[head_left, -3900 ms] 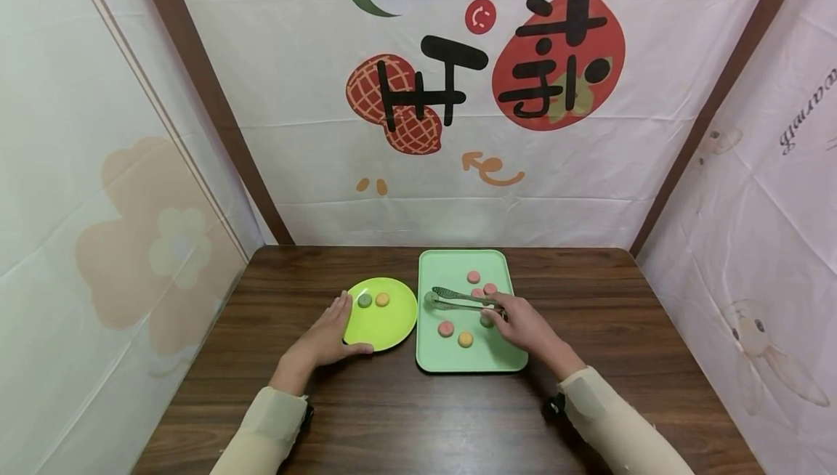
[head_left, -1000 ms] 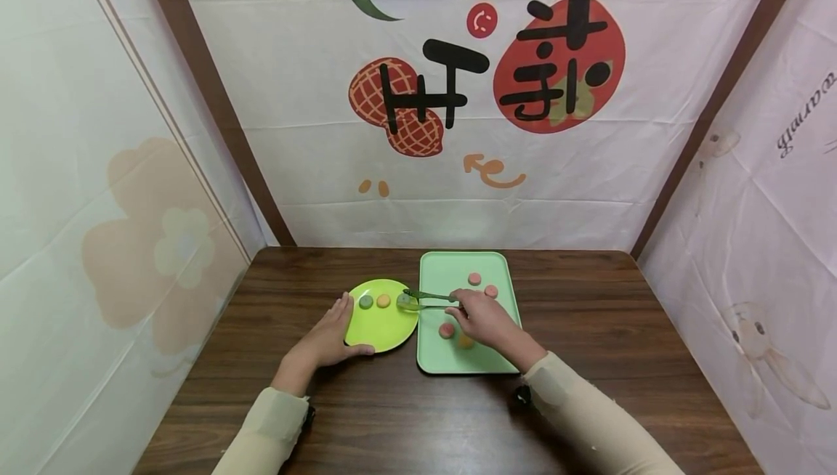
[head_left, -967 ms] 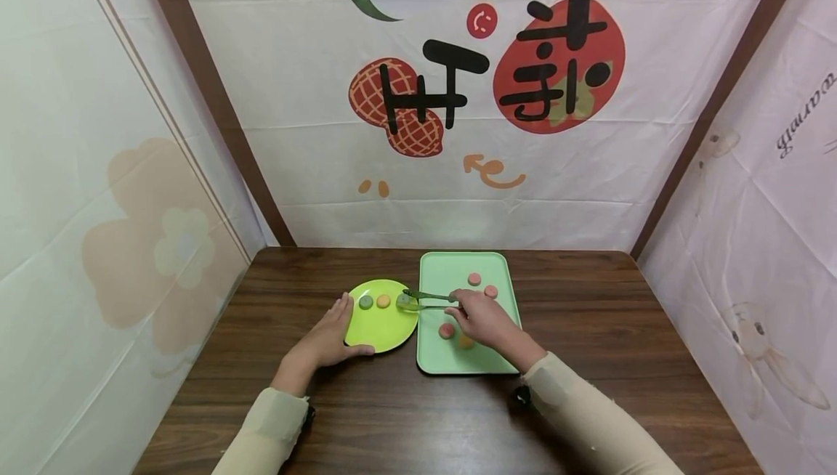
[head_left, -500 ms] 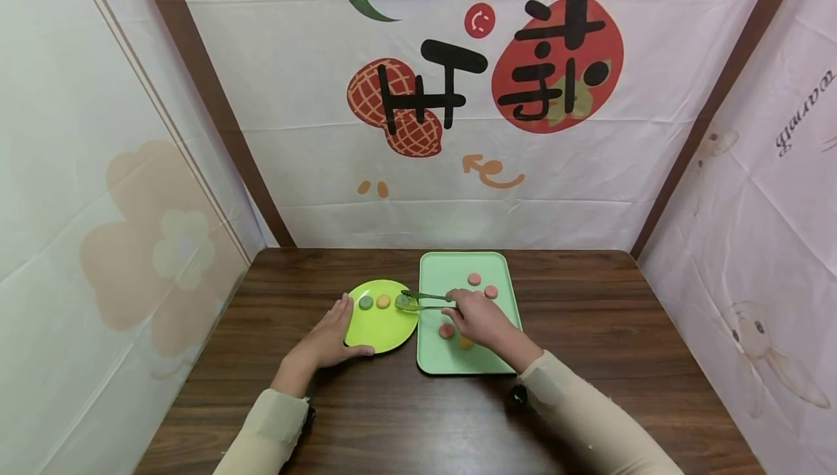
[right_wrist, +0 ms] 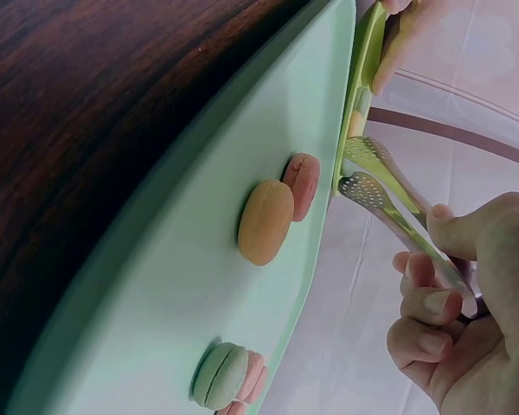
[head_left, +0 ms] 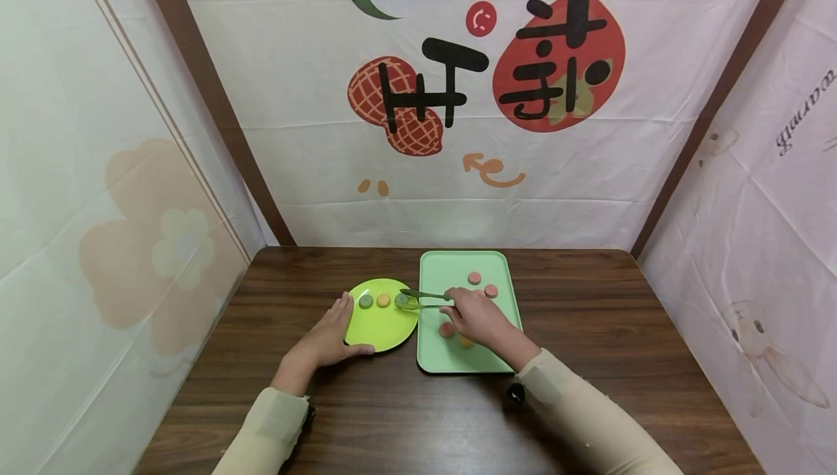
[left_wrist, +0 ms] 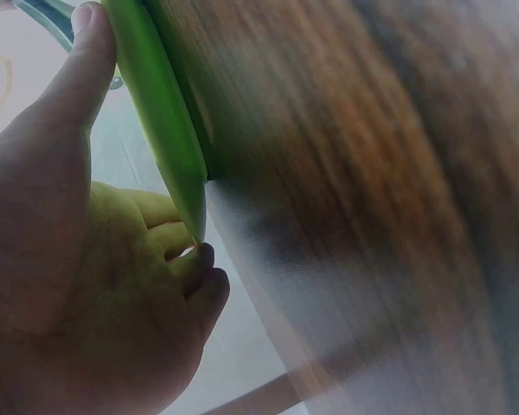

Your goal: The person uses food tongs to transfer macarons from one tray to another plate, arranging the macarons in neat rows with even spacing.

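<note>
My left hand (head_left: 330,333) rests at the left edge of the lime-green plate (head_left: 382,337), fingers straight along the rim and thumb at its front. A green macaron (head_left: 365,301) and a yellow macaron (head_left: 383,301) lie on the plate. In my right hand (head_left: 480,315) I grip metal tongs (head_left: 431,295), which reach left over the plate's right side. Their perforated ends stand apart around another green macaron (head_left: 401,300) beside the yellow one. The right wrist view shows the tongs (right_wrist: 376,190) with their two arms spread.
A mint-green tray (head_left: 434,359) adjoins the plate on the right. It bears pink macarons (head_left: 474,278), a yellow macaron (right_wrist: 265,222) and a green macaron (right_wrist: 221,376), some hidden under my right hand in the head view. Brown wood table (head_left: 392,417) lies in front; a printed cloth backs it.
From the tray, the tongs have carried a green macaron left onto the plate's right side. Over the last second, tongs and right hand shifted only slightly left. My left hand stayed put.
</note>
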`<state>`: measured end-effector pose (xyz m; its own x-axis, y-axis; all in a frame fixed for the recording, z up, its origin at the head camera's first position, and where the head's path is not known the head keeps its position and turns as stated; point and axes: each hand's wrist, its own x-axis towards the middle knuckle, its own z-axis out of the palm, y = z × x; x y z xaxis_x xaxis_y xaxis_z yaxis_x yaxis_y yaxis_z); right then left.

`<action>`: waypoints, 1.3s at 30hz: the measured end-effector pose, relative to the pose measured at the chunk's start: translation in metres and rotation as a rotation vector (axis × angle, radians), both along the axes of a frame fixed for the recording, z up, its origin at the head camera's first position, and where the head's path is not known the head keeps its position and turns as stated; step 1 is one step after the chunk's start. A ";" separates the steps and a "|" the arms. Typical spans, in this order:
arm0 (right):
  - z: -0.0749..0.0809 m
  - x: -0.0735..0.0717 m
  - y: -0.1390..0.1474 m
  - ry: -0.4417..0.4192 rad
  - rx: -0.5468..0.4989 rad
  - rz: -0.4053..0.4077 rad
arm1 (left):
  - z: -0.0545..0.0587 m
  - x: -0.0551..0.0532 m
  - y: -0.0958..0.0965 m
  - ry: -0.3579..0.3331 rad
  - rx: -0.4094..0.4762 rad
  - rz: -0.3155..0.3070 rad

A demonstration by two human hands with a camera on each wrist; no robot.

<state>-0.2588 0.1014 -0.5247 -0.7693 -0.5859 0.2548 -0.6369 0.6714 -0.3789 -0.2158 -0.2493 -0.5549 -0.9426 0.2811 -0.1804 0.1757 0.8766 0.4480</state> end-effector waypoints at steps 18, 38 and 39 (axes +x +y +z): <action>0.000 0.001 -0.001 -0.008 0.017 -0.009 | 0.001 0.000 0.001 -0.012 -0.007 -0.001; -0.002 0.003 0.008 -0.006 -0.034 -0.010 | 0.001 0.001 0.001 -0.008 0.007 0.007; -0.002 0.003 0.009 0.001 -0.037 -0.012 | 0.001 0.001 0.001 -0.007 0.008 0.007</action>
<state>-0.2554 0.1102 -0.5269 -0.7758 -0.5670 0.2769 -0.6294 0.6641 -0.4036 -0.2151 -0.2486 -0.5538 -0.9433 0.2759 -0.1849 0.1663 0.8743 0.4560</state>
